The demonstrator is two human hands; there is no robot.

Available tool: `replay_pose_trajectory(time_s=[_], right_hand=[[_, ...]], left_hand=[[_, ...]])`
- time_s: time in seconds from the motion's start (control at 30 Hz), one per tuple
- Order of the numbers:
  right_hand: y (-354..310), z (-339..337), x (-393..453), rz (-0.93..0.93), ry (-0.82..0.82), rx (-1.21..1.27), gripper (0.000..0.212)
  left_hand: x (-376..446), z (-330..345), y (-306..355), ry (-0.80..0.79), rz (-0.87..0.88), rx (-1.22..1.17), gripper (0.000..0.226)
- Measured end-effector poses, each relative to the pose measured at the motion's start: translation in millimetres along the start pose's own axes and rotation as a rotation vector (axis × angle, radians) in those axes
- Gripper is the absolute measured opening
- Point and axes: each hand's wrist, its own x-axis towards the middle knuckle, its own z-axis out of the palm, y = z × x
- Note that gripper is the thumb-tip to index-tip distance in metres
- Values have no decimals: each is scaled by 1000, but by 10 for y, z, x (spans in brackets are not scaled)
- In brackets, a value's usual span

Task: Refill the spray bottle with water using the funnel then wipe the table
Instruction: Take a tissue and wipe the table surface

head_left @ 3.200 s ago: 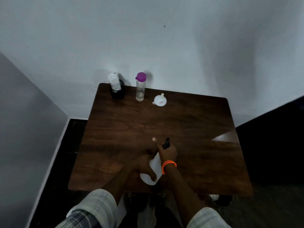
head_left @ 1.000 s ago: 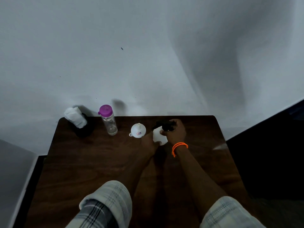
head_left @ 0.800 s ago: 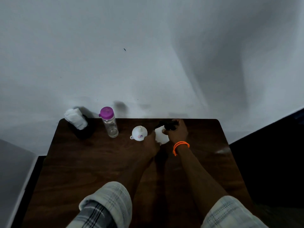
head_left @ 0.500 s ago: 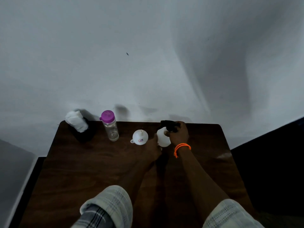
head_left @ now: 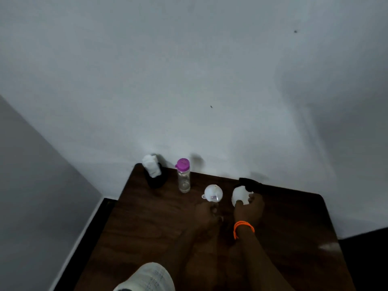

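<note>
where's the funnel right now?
In the head view the white funnel sits upside down on the table near the back edge, between the purple-capped water bottle and the spray bottle, just beyond the left hand.

Along your table's [head_left: 147,223] far edge, left to right, stand the cloth holder [head_left: 155,177], water bottle [head_left: 183,178], funnel [head_left: 213,193] and spray bottle [head_left: 241,195]. Your right hand [head_left: 248,207] grips the spray bottle from its near side; your left hand [head_left: 206,215] lies just near of the funnel.

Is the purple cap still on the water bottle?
Yes, the purple cap sits on top of the clear water bottle, which stands upright near the wall, apart from both hands.
</note>
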Motion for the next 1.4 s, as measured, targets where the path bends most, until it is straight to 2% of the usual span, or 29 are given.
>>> replay_pose_trajectory(time_s=[0.1,0.2,0.3,0.37,0.47,0.57,0.63,0.8,0.93,1.03,1.17,1.4], right_hand=[[-217,121,-298,-10,-63,-18,26],[-373,300,-578,-112,-212,-47,20],[-480,569,-859,-221,-364,-60,20],[-563,745,-1047,-284,-522,-88,19],[-747,1027,-1283,-345,-727,-113,8],[-940,1322,-1395,-379,-804,-98,6],[-1036,1543,-1411,-352,-798,-91,7],[-1259,2029,-1342,-275,-617,-76,8],[-1356,2317,-1275,-303,-480,-97,11],[-1377,2458,-1249,-324,-483,-116,9],[-1363,2591,-1247,-333,-480,-132,13],[-1307,2617,-1288,-308,-462,-155,11]], left_hand=[[-184,-215,-94,112,-49,-47,24],[-348,-443,-224,224,-102,-73,37],[-417,-695,-526,368,-164,-97,30],[-421,-906,-705,457,-195,-103,24],[-323,-1282,-984,560,-235,-105,23],[-156,-1653,-1170,621,-230,-123,28],[-63,-1865,-1219,620,-211,-129,26],[200,-2232,-1365,519,-83,-36,11],[353,-2329,-1472,542,-36,-96,25],[464,-2339,-1604,528,-70,-124,20],[570,-2343,-1722,508,-105,-189,36],[561,-2352,-1773,502,-70,-231,32]])
